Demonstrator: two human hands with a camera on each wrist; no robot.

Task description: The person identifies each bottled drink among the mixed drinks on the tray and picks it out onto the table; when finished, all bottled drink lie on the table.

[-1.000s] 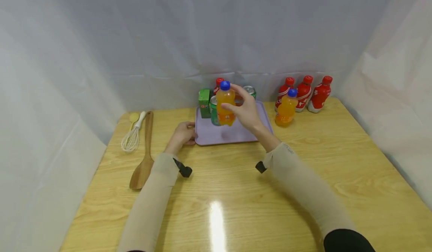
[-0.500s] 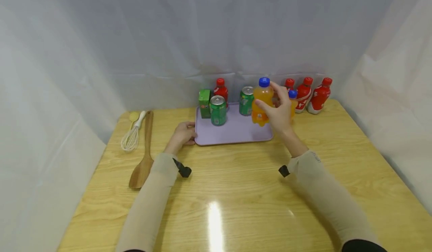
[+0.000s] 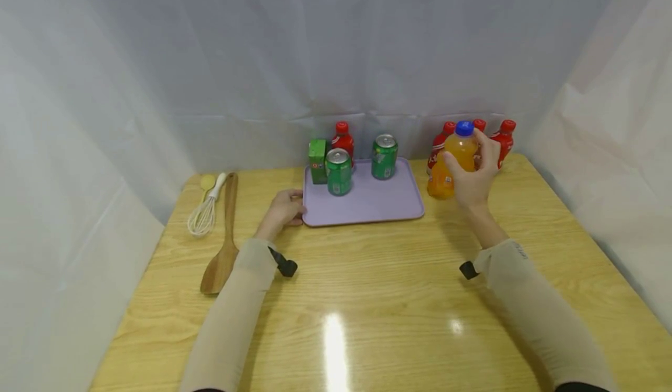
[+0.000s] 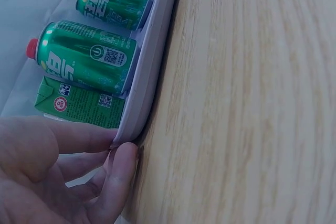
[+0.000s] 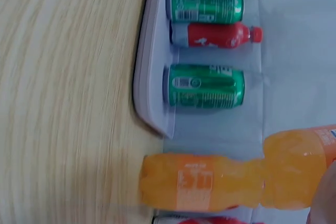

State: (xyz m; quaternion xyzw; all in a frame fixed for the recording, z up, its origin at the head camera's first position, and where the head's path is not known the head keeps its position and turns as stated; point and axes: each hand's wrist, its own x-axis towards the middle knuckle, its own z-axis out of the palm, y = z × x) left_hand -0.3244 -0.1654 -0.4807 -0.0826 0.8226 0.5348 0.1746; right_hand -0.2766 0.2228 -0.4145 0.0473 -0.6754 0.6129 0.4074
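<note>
My right hand grips a bottle of orange soda with a blue cap, raised at the right of the tray. A second orange soda bottle stands on the table, largely hidden behind the held one in the head view. At the tray's left side, my left hand pinches the rim of the lilac tray. On that tray stand a green drink carton, two green soda cans and a red-capped bottle at the back.
Several red bottles stand at the back right, partly behind the right hand. On the left lie a wooden spatula, a white whisk and a small yellow utensil. White sheeting closes off the back and sides.
My right hand has carried the orange soda bottle from over the tray to the right, in front of the standing bottles. My left hand has stayed at the tray's rim.
</note>
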